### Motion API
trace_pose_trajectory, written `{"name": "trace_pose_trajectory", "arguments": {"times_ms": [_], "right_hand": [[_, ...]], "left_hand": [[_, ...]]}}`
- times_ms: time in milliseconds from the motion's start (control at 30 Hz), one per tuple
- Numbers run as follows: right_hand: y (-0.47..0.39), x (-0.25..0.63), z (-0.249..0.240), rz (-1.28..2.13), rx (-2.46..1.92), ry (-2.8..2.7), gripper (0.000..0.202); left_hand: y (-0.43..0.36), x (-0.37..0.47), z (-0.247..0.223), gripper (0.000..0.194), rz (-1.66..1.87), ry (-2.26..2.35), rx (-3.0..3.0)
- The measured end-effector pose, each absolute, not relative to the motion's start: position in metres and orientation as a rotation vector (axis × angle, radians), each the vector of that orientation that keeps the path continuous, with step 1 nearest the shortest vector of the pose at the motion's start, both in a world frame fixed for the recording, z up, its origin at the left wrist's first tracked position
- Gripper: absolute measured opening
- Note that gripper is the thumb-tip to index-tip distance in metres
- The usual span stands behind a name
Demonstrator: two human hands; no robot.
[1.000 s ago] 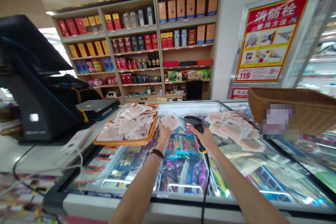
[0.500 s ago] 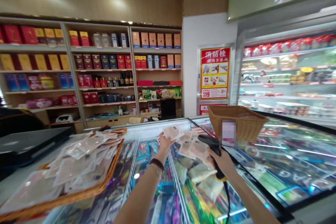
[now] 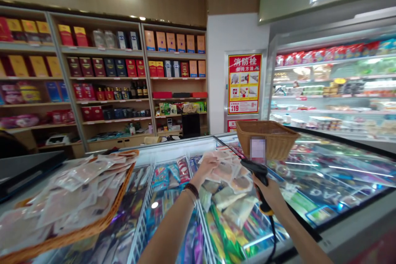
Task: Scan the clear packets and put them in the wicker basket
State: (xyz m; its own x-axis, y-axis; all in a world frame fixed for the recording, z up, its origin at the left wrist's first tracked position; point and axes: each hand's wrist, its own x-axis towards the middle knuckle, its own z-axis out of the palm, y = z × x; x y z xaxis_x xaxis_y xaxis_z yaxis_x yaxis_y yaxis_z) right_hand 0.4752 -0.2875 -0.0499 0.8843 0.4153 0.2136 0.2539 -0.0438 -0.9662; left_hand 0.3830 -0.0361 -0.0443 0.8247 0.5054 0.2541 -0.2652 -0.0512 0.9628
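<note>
My left hand [image 3: 208, 168], with a dark beaded bracelet at its wrist, reaches over the chest freezer. Its fingers pinch a flat clear plastic packet [image 3: 220, 156] at the pile's left side; their tips are partly hidden. Several similar pale packets [image 3: 227, 170] overlap there, on top of the frozen bags. My right hand [image 3: 268, 192] is wrapped round the grip of a black handheld barcode scanner [image 3: 254, 167], just right of the pile. A cable [image 3: 273, 231] hangs from its yellow-edged base. On the left, an orange-rimmed wicker tray [image 3: 116, 210] holds a heap of packets [image 3: 74, 185].
A brown wicker basket [image 3: 275, 146] with a label stands on the freezer behind the scanner. White wire dividers [image 3: 144, 210] separate the freezer goods. A dark flat device [image 3: 29, 173] sits at far left. Shelves of boxes [image 3: 107, 68] and a lit refrigerator [image 3: 334, 90] stand behind.
My left hand has moved right and slightly down, bringing its packet from above onto the pile. The scanner in my right hand has shifted slightly right. The view has turned a little right.
</note>
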Motion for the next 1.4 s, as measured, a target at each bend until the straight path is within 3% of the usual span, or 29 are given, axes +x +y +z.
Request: {"name": "trace_pose_trajectory", "arguments": {"times_ms": [300,600,833,1100,1233,1400], "right_hand": [[-0.243,0.439,-0.032,0.211,-1.621,-0.682,0.041],[-0.17,0.391,-0.025,0.337,-1.524,-0.793,0.038],[-0.111,0.323,-0.032,0.477,-1.4,-0.893,0.041],[-0.094,0.268,-0.048,0.618,-1.457,-1.072,0.039],[-0.096,0.267,-0.05,0.628,-1.479,-1.133,0.042],[-0.096,0.27,-0.052,0.638,-1.457,-1.119,0.042]], "left_hand": [[0.009,0.31,-0.04,0.015,0.927,0.388,1.656],[0.055,0.167,-0.008,0.022,1.292,0.763,1.784],[0.068,0.069,0.006,0.033,1.591,1.322,1.958],[0.104,0.004,0.01,0.052,1.348,1.97,1.91],[0.113,-0.002,0.002,0.061,1.245,2.054,1.853],[0.116,0.004,-0.004,0.07,1.391,1.937,1.902]]}}
